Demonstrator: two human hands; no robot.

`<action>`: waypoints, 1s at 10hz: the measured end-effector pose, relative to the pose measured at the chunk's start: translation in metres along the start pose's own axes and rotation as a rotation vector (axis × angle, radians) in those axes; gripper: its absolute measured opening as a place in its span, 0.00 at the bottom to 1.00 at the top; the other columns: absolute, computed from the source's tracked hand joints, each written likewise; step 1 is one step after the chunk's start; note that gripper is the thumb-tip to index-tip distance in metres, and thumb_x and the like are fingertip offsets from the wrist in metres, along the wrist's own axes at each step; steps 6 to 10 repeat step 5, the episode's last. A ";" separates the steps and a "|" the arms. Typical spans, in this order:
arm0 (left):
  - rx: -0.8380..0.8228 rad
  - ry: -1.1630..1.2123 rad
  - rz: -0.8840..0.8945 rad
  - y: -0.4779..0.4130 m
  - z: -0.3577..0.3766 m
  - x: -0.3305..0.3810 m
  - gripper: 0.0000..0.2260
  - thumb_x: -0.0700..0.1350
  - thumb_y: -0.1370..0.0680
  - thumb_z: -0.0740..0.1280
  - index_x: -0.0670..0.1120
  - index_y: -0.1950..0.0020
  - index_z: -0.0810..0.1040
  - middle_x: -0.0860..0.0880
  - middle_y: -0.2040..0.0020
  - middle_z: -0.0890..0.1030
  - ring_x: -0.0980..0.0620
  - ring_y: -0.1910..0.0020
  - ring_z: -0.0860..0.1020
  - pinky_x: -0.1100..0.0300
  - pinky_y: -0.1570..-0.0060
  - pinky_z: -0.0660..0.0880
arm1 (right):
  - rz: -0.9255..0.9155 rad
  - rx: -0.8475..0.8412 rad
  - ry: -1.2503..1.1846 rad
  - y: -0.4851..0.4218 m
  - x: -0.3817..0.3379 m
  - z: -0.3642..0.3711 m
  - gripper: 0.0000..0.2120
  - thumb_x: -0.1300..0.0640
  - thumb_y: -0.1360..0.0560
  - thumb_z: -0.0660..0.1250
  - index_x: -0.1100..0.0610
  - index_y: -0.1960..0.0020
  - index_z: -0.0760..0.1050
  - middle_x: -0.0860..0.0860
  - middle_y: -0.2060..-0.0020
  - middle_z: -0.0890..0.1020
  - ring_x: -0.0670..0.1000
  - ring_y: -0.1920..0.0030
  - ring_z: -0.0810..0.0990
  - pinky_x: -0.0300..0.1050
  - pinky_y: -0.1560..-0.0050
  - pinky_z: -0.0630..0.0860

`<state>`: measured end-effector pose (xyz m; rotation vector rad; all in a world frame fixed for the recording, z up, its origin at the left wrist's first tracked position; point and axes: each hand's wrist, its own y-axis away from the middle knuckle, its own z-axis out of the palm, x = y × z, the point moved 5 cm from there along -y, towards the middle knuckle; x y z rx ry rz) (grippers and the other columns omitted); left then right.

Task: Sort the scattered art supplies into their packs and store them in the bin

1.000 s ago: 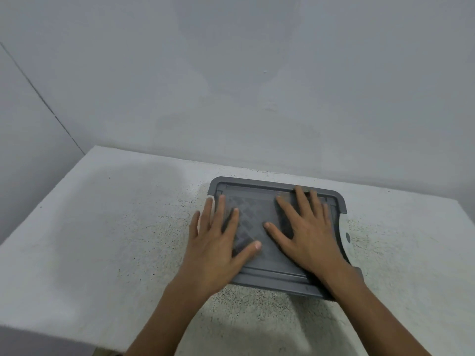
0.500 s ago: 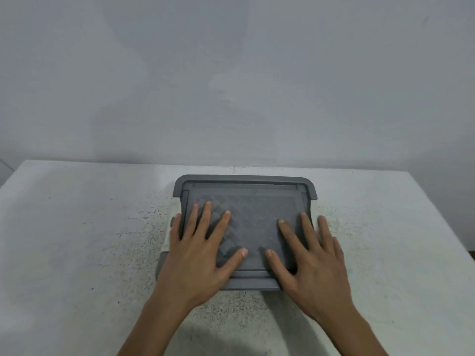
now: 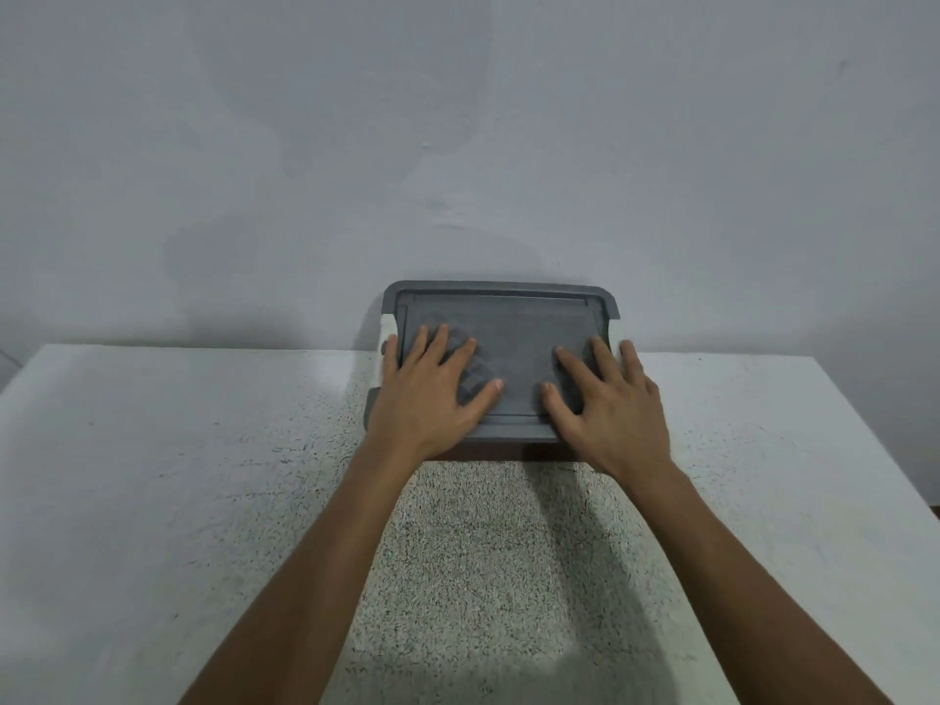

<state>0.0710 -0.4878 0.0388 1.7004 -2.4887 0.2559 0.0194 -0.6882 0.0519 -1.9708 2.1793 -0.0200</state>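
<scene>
A rectangular white plastic bin (image 3: 389, 348) stands at the far edge of a white speckled table (image 3: 152, 475), near the middle of that edge and close to the plain pale grey wall (image 3: 458, 145) behind it. Whether the bin touches the wall cannot be told. A dark grey plastic lid (image 3: 513, 328) with rounded corners and a raised rim covers the bin, so its contents are hidden. The bin's long axis runs left to right, parallel to the table's far edge and to the wall. Its short ends face left and right, and one long side faces the person. Only strips of the white body show under the lid at each end, with a grey latch (image 3: 370, 417) low on the left end.

The left hand (image 3: 432, 394) lies palm down on the left half of the lid, its fingers (image 3: 442, 338) straight and spread and pointing away toward the wall, the thumb angled inward. The outermost finger reaches the lid's left rim. The right hand (image 3: 605, 414) lies flat on the right half in the same way, its fingers (image 3: 600, 348) spread and straight, the outermost one over the right rim. The two thumbs point toward each other, apart, with bare lid between them. An embossed diamond pattern (image 3: 473, 379) shows on the lid between the left thumb and forefinger. Both bare forearms stretch out over the table, and a darker shadow (image 3: 483, 552) lies on the tabletop between them.
</scene>
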 end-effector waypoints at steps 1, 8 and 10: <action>0.025 0.013 -0.007 -0.018 -0.002 -0.003 0.39 0.73 0.26 0.40 0.55 0.22 0.61 0.48 0.20 0.56 0.47 0.20 0.52 0.41 0.25 0.40 | -0.005 -0.018 -0.004 -0.019 0.001 -0.001 0.30 0.34 0.24 0.48 0.44 0.28 0.65 0.53 0.28 0.66 0.61 0.25 0.56 0.59 0.34 0.66; 0.188 0.290 0.072 -0.007 -0.022 0.002 0.18 0.57 0.19 0.59 0.50 0.37 0.80 0.50 0.37 0.81 0.51 0.38 0.77 0.44 0.33 0.69 | -0.023 -0.035 0.035 -0.019 -0.002 -0.011 0.28 0.33 0.24 0.50 0.47 0.31 0.69 0.55 0.31 0.70 0.62 0.27 0.60 0.64 0.28 0.56; 0.188 0.290 0.072 -0.007 -0.022 0.002 0.18 0.57 0.19 0.59 0.50 0.37 0.80 0.50 0.37 0.81 0.51 0.38 0.77 0.44 0.33 0.69 | -0.023 -0.035 0.035 -0.019 -0.002 -0.011 0.28 0.33 0.24 0.50 0.47 0.31 0.69 0.55 0.31 0.70 0.62 0.27 0.60 0.64 0.28 0.56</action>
